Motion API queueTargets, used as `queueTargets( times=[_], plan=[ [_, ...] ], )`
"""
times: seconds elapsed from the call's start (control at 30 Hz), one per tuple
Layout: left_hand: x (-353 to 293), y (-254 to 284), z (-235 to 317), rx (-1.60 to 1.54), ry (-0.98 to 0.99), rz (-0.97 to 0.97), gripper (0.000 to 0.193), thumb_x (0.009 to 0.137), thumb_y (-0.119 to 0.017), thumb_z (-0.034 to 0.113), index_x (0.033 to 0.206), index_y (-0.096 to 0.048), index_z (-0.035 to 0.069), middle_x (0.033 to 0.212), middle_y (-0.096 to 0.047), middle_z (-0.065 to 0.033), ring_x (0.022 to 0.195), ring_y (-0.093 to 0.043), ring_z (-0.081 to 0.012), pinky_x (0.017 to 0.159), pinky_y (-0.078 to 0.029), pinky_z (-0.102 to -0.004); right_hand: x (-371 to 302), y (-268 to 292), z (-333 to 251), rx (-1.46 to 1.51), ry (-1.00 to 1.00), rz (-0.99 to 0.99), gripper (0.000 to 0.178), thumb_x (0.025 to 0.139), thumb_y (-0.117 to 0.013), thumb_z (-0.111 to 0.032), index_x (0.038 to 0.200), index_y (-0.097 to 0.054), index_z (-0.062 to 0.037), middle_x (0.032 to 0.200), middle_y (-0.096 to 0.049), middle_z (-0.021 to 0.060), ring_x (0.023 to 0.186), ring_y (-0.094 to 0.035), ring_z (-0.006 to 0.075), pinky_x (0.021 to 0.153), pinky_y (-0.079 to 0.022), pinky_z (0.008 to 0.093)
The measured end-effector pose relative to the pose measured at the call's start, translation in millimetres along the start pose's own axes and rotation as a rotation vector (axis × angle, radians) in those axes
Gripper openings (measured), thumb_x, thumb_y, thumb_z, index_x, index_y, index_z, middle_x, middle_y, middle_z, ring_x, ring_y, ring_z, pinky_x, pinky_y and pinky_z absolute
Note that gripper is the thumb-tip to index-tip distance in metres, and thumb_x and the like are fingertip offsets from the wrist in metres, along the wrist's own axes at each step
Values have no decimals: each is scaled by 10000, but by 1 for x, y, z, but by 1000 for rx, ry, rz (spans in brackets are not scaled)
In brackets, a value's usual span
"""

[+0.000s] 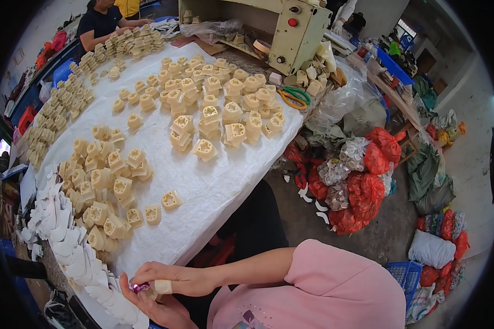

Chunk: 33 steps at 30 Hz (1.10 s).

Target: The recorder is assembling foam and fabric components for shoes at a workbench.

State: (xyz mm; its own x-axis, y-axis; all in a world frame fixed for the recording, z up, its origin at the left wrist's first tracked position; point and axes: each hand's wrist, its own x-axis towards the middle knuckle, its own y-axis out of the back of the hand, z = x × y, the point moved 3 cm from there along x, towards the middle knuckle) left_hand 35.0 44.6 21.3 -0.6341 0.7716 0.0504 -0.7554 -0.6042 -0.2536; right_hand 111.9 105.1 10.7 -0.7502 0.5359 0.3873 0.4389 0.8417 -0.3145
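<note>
Both my hands meet at the near edge of the table, low in the picture. My right hand (175, 277), reaching from a pink sleeve, lies over my left hand (160, 311), which is turned palm up. Together their fingertips pinch a small shiny purple object (141, 287). One finger wears a band of pale tape (162, 286). Nearest to my hands is a row of white cut pieces (77, 257) stacked along the table's left edge. Beyond it stands a heap of cream moulded blocks (107, 192).
A white woven sheet (203, 186) covers the table, with several more groups of cream blocks (219, 104). Scissors (292, 97) lie by a cream machine (291, 33). Red mesh bags (362, 192) and a blue crate (406, 274) sit on the floor. Another person (101, 24) works at the far end.
</note>
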Motion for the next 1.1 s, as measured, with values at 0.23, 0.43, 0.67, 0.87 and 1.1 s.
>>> queueTargets(
  times=[0.23, 0.43, 0.67, 0.87, 1.1],
  plan=[
    [-3, 10, -11, 47, -97, -36, 400, 953, -335, 288, 1284, -352, 64, 1153, -426, -121, 1093, -468, -232, 961, -367, -357, -3, -8, 5, -415, 176, 36, 339, 963, -410, -212, 1261, -413, -51, 1060, -442, 135, 1003, -432, 288, 907, -353, 361],
    [5, 11, -7, 41, 171, 46, 676, 914, -444, 453, 1384, -232, 15, 1252, -391, -147, 1152, -439, -252, 999, -333, -380, 4, 7, 6, -191, -135, -38, 380, 947, -458, -258, 1258, -416, -44, 1004, -439, 140, 987, -451, 272, 874, -373, 330],
    [4, 23, -8, 613, -437, -362, 784, 931, -384, 522, 1423, -110, -23, 1372, -301, -200, 1138, -468, -276, 954, -369, -392, 18, 21, -23, -741, -385, -152, 341, 890, -554, -311, 1010, -533, 8, 914, -497, 165, 884, -516, 341, 722, -443, 388],
    [0, 43, -9, 424, -155, -200, 629, 875, -603, 327, 1308, -328, -36, 1162, -478, -171, 1006, -538, -244, 840, -445, -335, 12, 9, -13, -594, 105, 105, 297, 909, -516, -281, 932, -573, 9, 832, -538, 139, 786, -546, 321, 714, -453, 380],
    [14, 11, 17, 677, -327, -293, 415, 633, -679, -69, 1026, -576, 14, 837, -538, -102, 712, -560, -200, 649, -470, -273, 13, 47, -3, 15, -526, 58, 209, 921, -531, -248, 846, -566, -56, 712, -502, -28, 660, -476, 89, 578, -406, 238]
  ],
)
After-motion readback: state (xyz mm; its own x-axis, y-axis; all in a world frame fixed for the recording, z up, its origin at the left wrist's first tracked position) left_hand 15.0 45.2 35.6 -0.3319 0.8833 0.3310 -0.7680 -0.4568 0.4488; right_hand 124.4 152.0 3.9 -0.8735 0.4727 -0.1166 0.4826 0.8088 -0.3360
